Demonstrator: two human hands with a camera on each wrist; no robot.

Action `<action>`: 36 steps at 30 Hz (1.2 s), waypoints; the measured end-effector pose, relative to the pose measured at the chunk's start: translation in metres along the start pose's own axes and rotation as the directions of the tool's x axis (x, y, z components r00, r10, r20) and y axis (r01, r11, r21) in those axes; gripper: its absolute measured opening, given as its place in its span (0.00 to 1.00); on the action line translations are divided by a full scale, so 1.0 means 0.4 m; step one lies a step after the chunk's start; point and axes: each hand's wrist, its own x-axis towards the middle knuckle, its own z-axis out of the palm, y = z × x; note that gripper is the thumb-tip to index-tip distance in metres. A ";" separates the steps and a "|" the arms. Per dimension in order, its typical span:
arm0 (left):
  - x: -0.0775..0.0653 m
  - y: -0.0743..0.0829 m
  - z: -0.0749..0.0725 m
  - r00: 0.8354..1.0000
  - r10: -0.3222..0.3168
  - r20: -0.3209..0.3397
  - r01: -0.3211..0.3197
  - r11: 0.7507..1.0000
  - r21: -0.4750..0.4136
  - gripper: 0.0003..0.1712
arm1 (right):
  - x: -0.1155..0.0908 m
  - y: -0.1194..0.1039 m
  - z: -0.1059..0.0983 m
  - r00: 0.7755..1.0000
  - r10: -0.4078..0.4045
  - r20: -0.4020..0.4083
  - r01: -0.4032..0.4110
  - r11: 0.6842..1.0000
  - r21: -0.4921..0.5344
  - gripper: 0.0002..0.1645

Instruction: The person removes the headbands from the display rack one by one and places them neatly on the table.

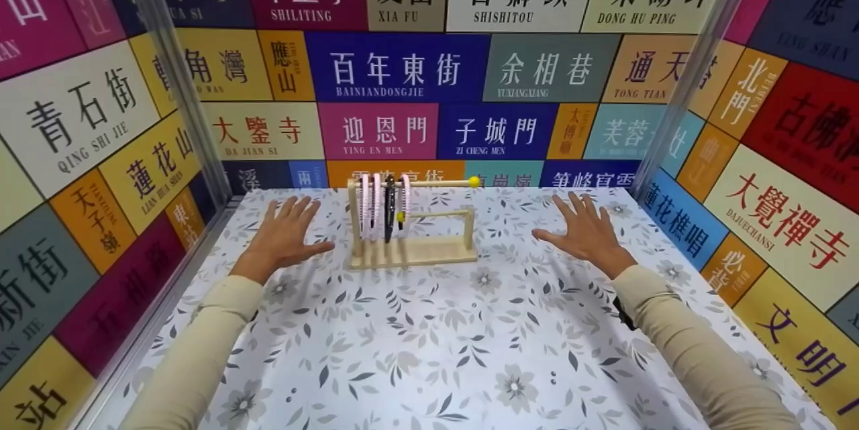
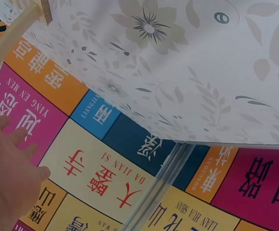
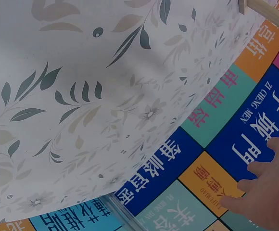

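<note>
Tabletop [image 1: 429,343] was white, printed with grey flowers and leaves. Walls [image 1: 396,61] on three sides carried coloured panels of Chinese lettering; clear strips [image 1: 180,74] ran down the corners. Wooden rack [image 1: 429,252] stood near the far edge, pink and black bands [image 1: 389,212] hung toward its left end. Left hand [image 1: 283,235] and right hand [image 1: 590,234] flanked it, well apart, fingers [image 1: 288,207] spread.

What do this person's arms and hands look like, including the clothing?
The left sleeve and right sleeve are long and beige. The left hand and right hand wear no gloves. A dark item shows at the right sleeve's edge, unclear what.
</note>
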 end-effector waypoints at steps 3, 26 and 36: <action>0.003 0.002 0.005 1.000 0.008 0.004 -0.008 1.000 -0.015 0.59 | 0.004 -0.005 0.005 1.000 -0.016 -0.013 0.016 1.000 0.007 0.63; 0.031 0.026 0.041 0.999 -0.038 0.038 0.044 0.988 -0.151 0.54 | 0.021 -0.159 0.008 0.984 -0.122 -0.129 0.135 0.986 0.096 0.54; 0.042 0.044 0.067 1.000 -0.020 0.014 0.022 0.985 -0.170 0.51 | 0.043 -0.257 0.020 0.976 -0.172 -0.134 0.189 0.974 0.128 0.51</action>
